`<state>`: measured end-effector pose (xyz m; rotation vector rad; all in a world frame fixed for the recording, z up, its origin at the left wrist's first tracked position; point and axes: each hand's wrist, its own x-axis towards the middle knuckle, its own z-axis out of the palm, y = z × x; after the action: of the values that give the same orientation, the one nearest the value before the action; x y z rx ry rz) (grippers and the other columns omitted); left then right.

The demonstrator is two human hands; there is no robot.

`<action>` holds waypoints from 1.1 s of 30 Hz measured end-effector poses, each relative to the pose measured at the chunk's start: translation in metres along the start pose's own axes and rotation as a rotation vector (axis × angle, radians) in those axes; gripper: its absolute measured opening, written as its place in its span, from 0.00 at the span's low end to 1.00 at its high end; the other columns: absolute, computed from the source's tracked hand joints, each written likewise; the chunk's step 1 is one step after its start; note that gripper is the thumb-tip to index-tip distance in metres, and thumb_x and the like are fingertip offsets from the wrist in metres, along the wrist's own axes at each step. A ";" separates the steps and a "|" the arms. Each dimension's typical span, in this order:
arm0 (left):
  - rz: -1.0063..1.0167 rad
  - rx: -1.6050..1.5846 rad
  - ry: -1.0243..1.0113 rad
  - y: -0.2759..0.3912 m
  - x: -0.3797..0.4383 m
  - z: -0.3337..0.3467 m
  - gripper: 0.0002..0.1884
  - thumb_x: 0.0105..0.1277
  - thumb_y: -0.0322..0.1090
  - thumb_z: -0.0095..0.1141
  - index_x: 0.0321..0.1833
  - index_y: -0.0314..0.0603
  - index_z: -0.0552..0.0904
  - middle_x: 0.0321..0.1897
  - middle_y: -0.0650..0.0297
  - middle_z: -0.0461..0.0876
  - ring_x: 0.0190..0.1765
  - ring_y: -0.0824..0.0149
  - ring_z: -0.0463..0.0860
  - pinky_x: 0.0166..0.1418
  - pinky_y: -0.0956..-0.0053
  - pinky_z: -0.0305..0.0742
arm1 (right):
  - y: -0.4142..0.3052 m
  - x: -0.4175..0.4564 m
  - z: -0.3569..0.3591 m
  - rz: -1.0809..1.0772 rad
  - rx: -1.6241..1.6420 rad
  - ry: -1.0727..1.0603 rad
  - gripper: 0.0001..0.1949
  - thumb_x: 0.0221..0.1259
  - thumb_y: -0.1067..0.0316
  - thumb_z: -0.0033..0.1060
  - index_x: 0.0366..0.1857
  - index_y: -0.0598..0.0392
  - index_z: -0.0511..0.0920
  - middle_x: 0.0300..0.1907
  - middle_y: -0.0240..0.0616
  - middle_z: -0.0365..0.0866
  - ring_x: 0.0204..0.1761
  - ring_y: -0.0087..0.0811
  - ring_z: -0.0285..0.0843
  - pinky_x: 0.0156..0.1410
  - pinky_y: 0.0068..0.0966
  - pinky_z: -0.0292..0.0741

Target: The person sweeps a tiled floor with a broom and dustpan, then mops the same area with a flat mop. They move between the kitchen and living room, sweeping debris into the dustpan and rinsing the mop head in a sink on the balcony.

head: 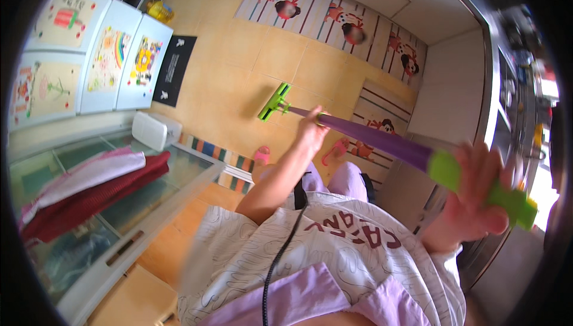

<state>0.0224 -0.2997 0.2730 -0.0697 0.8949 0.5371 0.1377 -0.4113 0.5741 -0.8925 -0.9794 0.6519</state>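
Note:
A long mop runs across the view, with a purple pole (376, 140) and a flat green head (274, 102). The head is over the tiled floor; I cannot tell whether it touches the tiles. My left hand (312, 130) grips the pole's lower part, near a green collar. Around the green grip (443, 171) at the upper end is my right hand (479, 196), blurred, its fingers partly lifted and hiding part of the handle. Below the pole are my feet in pink slippers (262, 155).
Striped cartoon mats (313, 10) cover the floor along the cabinets (452, 75). At left stand a refrigerator (96, 53) with drawings, a black mat (175, 70), a white bin (156, 130) and a glass sliding door (188, 165) with cloths (107, 191) hanging on it.

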 end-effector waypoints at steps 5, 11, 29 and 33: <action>-0.251 0.066 0.184 0.219 -0.007 -0.080 0.07 0.55 0.26 0.46 0.23 0.37 0.63 0.20 0.55 0.67 0.12 0.72 0.60 0.11 0.86 0.60 | 0.025 0.031 0.113 -0.071 -0.237 0.338 0.39 0.50 0.47 0.52 0.59 0.64 0.50 0.46 0.43 0.68 0.54 0.35 0.63 0.56 0.30 0.62; -0.550 0.802 0.072 0.370 -0.104 -0.156 0.17 0.60 0.34 0.45 0.52 0.38 0.64 0.27 0.59 0.69 0.15 0.75 0.64 0.11 0.89 0.57 | 0.047 -0.087 0.115 0.274 -0.425 0.749 0.17 0.60 0.64 0.45 0.52 0.58 0.66 0.34 0.32 0.74 0.41 0.20 0.71 0.48 0.18 0.67; -0.648 0.792 0.034 0.475 -0.157 -0.378 0.24 0.61 0.37 0.43 0.62 0.51 0.58 0.41 0.57 0.71 0.25 0.70 0.72 0.22 0.82 0.69 | 0.110 -0.500 0.235 0.579 -0.196 1.548 0.13 0.57 0.66 0.46 0.45 0.57 0.67 0.27 0.35 0.76 0.29 0.22 0.74 0.32 0.15 0.70; -0.650 0.910 0.121 0.443 -0.175 -0.398 0.24 0.61 0.38 0.43 0.61 0.49 0.58 0.42 0.57 0.71 0.27 0.70 0.72 0.25 0.81 0.69 | 0.153 -0.633 0.315 1.146 -0.138 1.350 0.12 0.53 0.65 0.48 0.39 0.56 0.73 0.25 0.32 0.77 0.31 0.19 0.74 0.35 0.16 0.70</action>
<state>-0.5636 -0.0988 0.2255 0.4275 1.0968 -0.5064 -0.4275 -0.7383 0.2621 -1.6525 0.8030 0.6862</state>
